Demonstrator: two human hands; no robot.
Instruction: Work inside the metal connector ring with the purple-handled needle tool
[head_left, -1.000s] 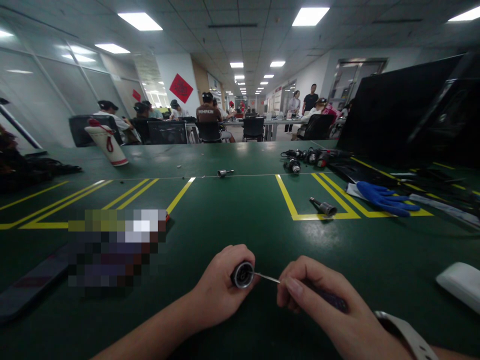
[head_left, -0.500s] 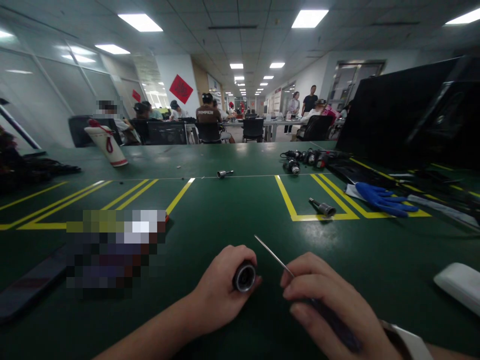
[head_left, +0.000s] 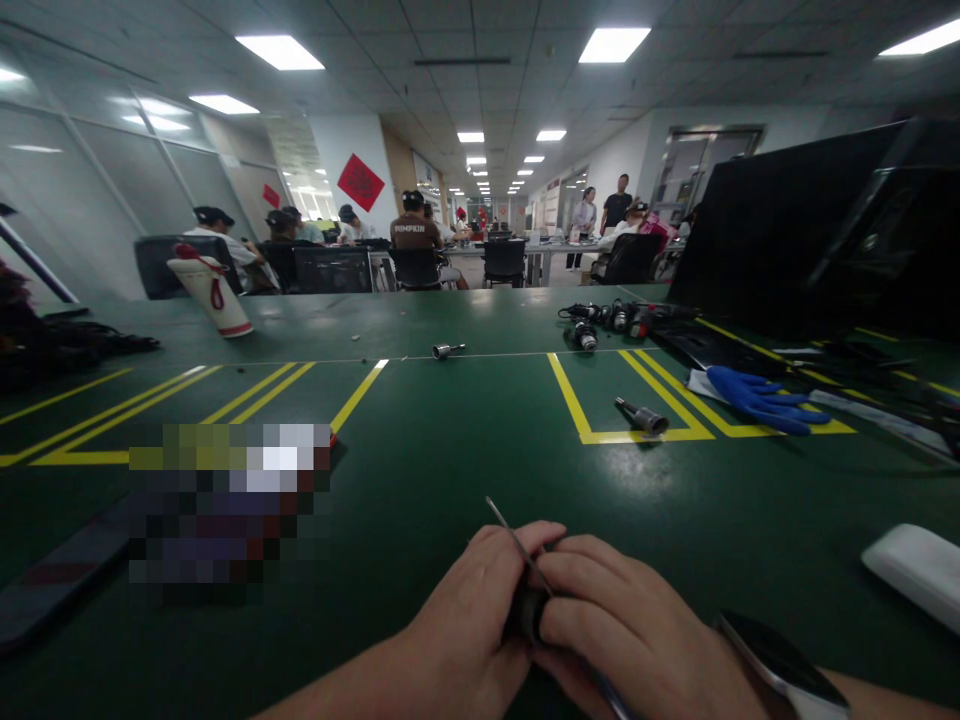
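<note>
Low in the middle of the head view, my left hand [head_left: 472, 610] is wrapped around a dark cylindrical part [head_left: 529, 614], mostly hidden by fingers. My right hand [head_left: 637, 620] is closed on a screwdriver-like tool, its thin metal shaft [head_left: 516, 541] slanting up and left across the left hand. Fingers of the right hand also lie against the cylinder, so both hands meet there. Ahead to the right, a metal socket-like piece with a narrow shank [head_left: 643, 416] lies on the green table [head_left: 442, 440]. A smaller similar piece [head_left: 448, 351] lies farther back.
To the left are a dark phone-like slab [head_left: 60, 575] and a blurred-out object [head_left: 232, 510]. On the right lie a blue glove [head_left: 761, 398], a white rounded object [head_left: 911, 570] and several metal tool parts [head_left: 585, 333]. A large black screen [head_left: 787, 220] stands behind. People sit farther away.
My right hand has moved left and down against my left hand and the cylindrical part. The cylinder's hollow end, which faced me before, is now largely covered. The tool's shaft has shifted with the hand.
</note>
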